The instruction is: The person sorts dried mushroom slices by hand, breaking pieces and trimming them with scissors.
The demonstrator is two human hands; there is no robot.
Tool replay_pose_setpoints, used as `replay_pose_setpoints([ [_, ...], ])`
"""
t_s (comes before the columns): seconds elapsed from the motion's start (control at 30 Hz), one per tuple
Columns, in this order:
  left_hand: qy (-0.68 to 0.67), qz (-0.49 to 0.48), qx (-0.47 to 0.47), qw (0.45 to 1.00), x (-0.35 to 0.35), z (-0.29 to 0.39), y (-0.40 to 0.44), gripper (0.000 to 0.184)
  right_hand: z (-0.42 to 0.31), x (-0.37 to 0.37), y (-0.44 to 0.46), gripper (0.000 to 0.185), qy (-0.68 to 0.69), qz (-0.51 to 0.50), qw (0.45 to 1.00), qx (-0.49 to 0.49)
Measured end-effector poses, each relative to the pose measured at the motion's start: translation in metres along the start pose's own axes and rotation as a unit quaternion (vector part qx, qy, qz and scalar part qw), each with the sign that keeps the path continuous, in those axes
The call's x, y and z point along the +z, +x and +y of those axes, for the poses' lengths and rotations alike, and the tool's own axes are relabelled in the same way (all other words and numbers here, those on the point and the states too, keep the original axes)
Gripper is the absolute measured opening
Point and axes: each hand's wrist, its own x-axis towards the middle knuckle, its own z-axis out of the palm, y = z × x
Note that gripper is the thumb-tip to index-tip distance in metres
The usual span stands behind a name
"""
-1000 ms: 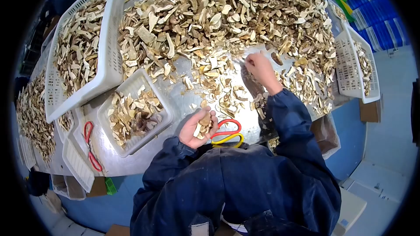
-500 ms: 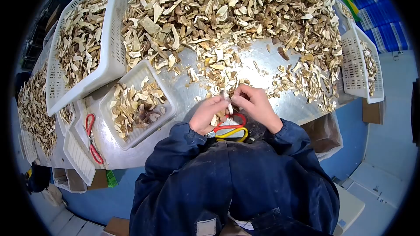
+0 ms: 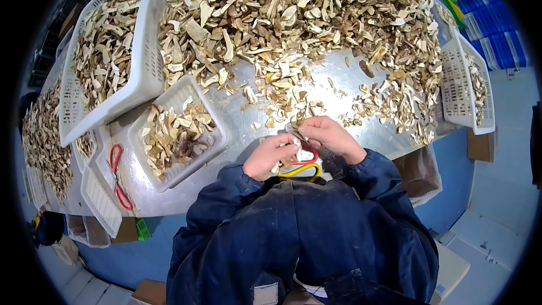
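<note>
My left hand (image 3: 270, 155) is closed on pale dried mushroom slices (image 3: 296, 144); part of them shows at the fingertips and below the palm. Just to its right, my right hand (image 3: 332, 139) has thumb and forefinger pinched together, and what sits between them is too small to make out. Beneath both hands lie scissors with a red handle loop (image 3: 312, 155) and a yellow handle loop (image 3: 305, 170), partly covered by the fingers. Small mushroom pieces (image 3: 285, 99) are scattered on the metal table (image 3: 243, 73) just beyond my fingertips.
A large heap of dried mushroom slices (image 3: 293, 17) covers the back of the table. At left stand a shallow white tray (image 3: 219, 135) of slices, a tall white basket (image 3: 148, 51) and red-handled scissors (image 3: 117, 178). Another white basket (image 3: 456, 82) stands at right.
My hands have drawn slightly apart. The left has dropped a little toward my body, covering more of the scissors, and the white piece between the hands now sits at the left fingertips.
</note>
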Motion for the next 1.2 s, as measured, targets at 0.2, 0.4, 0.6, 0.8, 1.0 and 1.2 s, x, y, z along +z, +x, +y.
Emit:
replay_pose_setpoints([
  [0.2,-0.374,-0.103,-0.018,0.922,-0.026,-0.009,-0.009,0.01,-0.035,-0.002,0.03,0.03,-0.436,0.263,0.847,-0.151],
  [0.4,-0.399,-0.113,-0.017,0.91,-0.026,-0.016,-0.015,0.012,-0.015,-0.003,0.062,0.017,-0.4,0.214,0.876,-0.165],
  [0.6,-0.432,-0.1,-0.04,0.895,-0.037,-0.021,-0.02,0.01,-0.032,-0.033,0.044,0.016,0.093,0.098,0.99,-0.05],
  [0.8,-0.431,-0.105,-0.026,0.896,-0.031,-0.022,-0.022,0.011,-0.025,0.015,0.077,0.025,-0.577,0.277,0.757,-0.129],
  [1.0,-0.389,-0.065,-0.004,0.919,-0.035,-0.025,-0.025,0.017,-0.028,-0.025,0.066,0.02,-0.184,0.124,0.971,-0.092],
  [1.2,-0.354,0.004,-0.07,0.932,-0.014,-0.015,-0.02,0.028,-0.065,0.028,0.004,0.021,-0.21,0.025,0.976,-0.05],
])
